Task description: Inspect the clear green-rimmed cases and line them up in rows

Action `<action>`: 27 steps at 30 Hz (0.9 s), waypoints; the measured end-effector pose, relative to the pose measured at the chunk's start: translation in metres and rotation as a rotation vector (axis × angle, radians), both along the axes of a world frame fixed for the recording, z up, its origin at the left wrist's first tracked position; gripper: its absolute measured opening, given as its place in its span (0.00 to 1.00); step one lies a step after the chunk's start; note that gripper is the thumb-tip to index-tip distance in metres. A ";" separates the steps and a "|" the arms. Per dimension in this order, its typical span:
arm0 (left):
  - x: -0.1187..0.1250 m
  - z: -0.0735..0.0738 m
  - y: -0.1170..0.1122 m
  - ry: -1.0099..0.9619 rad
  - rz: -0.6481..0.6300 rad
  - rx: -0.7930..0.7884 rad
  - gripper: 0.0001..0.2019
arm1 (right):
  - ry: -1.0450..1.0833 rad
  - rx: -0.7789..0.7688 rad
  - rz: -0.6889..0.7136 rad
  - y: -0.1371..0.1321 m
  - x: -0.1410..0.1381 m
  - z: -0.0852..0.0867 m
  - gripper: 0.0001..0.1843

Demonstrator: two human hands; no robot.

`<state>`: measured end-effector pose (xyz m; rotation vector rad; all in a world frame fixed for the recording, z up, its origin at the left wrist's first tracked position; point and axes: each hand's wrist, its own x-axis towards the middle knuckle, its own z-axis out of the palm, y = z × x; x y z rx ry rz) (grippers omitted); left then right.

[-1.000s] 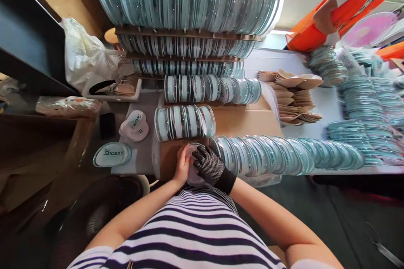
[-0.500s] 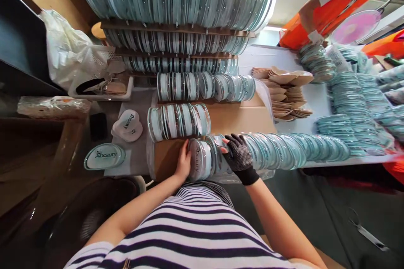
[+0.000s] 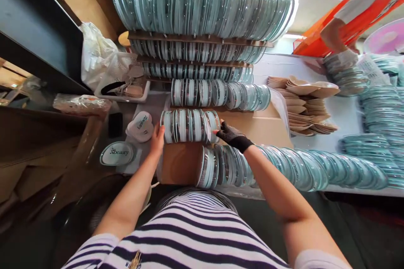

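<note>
A short row of round teal-and-white cases (image 3: 189, 125) stands on edge on a brown cardboard sheet (image 3: 179, 162). My bare left hand (image 3: 157, 138) presses flat against the row's left end. My right hand (image 3: 232, 134), in a black dotted glove, presses the row's right end, fingers together. Just nearer me a long row of the same cases (image 3: 284, 168) runs to the right along the table edge; my right forearm crosses over it.
More rows and tall stacks of cases (image 3: 202, 8) fill the shelves behind. A single "beauty" case (image 3: 117, 154) and white lids (image 3: 141, 126) lie at left. Beige puffs (image 3: 303, 96) are piled at right, where another person in orange (image 3: 344, 46) handles cases.
Both hands left the near row and moved up to the short row behind it, one at each end. The view shifted a little to the left.
</note>
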<state>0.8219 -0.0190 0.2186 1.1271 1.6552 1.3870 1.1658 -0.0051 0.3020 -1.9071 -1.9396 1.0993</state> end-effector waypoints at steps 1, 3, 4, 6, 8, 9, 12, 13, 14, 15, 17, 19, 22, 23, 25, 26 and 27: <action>0.001 -0.002 0.009 -0.003 -0.037 -0.012 0.34 | 0.057 -0.042 0.030 0.011 -0.005 -0.004 0.33; 0.002 -0.005 0.023 0.006 -0.085 -0.026 0.35 | 0.136 -0.053 0.066 0.024 -0.011 -0.011 0.28; 0.001 -0.004 0.031 0.016 -0.102 -0.031 0.35 | 0.154 -0.049 0.071 0.027 -0.013 -0.014 0.28; -0.004 -0.001 0.044 0.039 -0.133 -0.043 0.35 | 0.192 -0.050 0.079 0.029 -0.015 -0.018 0.28; -0.010 0.005 0.053 0.056 -0.160 -0.062 0.34 | 0.221 -0.035 0.076 0.029 -0.015 -0.017 0.29; -0.012 0.009 0.053 0.069 -0.164 -0.059 0.34 | 0.227 -0.017 0.065 0.028 -0.013 -0.015 0.29; -0.010 0.022 0.031 0.222 -0.148 0.116 0.37 | 0.214 0.077 -0.021 0.018 0.000 0.001 0.34; -0.007 0.025 0.017 0.319 -0.159 0.239 0.38 | 0.203 0.119 -0.064 0.011 0.009 0.007 0.35; -0.002 0.028 0.000 0.388 -0.178 0.341 0.37 | 0.190 0.165 -0.113 0.000 0.020 0.014 0.37; 0.003 0.028 -0.017 0.431 -0.224 0.427 0.37 | 0.174 0.214 -0.166 -0.015 0.032 0.020 0.37; 0.018 0.025 -0.054 0.450 -0.422 0.481 0.39 | 0.139 0.349 -0.313 -0.053 0.062 0.027 0.34; 0.036 0.017 -0.087 0.455 -0.684 0.435 0.45 | 0.079 0.518 -0.537 -0.102 0.095 0.027 0.31; 0.063 -0.001 -0.118 0.473 -0.960 0.353 0.50 | -0.058 0.716 -0.925 -0.177 0.142 0.015 0.33; 0.070 -0.006 -0.123 0.478 -0.985 0.341 0.50 | -0.102 0.718 -1.018 -0.197 0.157 0.010 0.36; 0.081 -0.011 -0.126 0.471 -0.959 0.325 0.46 | -0.143 0.634 -1.126 -0.224 0.185 0.001 0.43; 0.084 -0.011 -0.126 0.459 -0.932 0.307 0.45 | -0.140 0.568 -1.146 -0.231 0.198 -0.002 0.46; 0.087 -0.009 -0.125 0.444 -0.907 0.274 0.43 | -0.122 0.499 -1.149 -0.233 0.211 -0.005 0.49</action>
